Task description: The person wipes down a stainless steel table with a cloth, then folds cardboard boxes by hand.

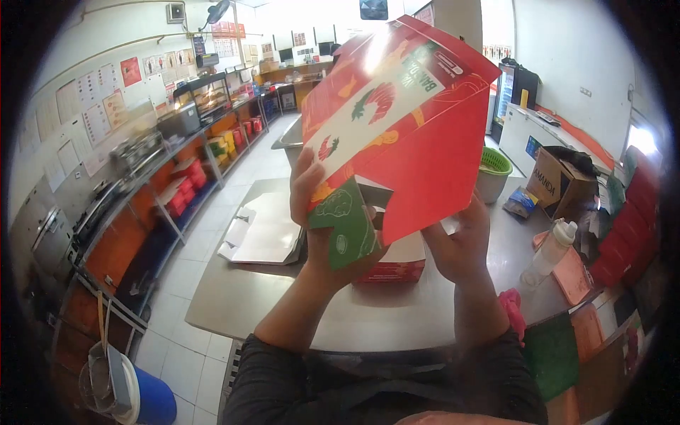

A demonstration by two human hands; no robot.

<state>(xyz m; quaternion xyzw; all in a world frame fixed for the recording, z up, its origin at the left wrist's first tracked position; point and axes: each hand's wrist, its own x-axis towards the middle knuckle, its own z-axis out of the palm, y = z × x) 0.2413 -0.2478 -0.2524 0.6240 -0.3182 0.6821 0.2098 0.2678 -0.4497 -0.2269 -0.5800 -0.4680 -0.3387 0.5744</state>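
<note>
A red cardboard food box, part folded with its flaps loose, is held up tilted above the steel table. It carries a pale printed band and a green flap. My left hand grips its left side, fingers closed around the edge, some hidden behind the green flap. My right hand holds the lower right edge from below, with part of the fingers behind the cardboard. Under the held box lies more red and white cardboard, partly covered by my hands. White flat cartons rest on the table to the left.
The steel table spans the front. At its right are a clear bottle, a pink cloth, a brown carton and a blue packet. A green basket stands behind. A blue bucket is on the floor at left.
</note>
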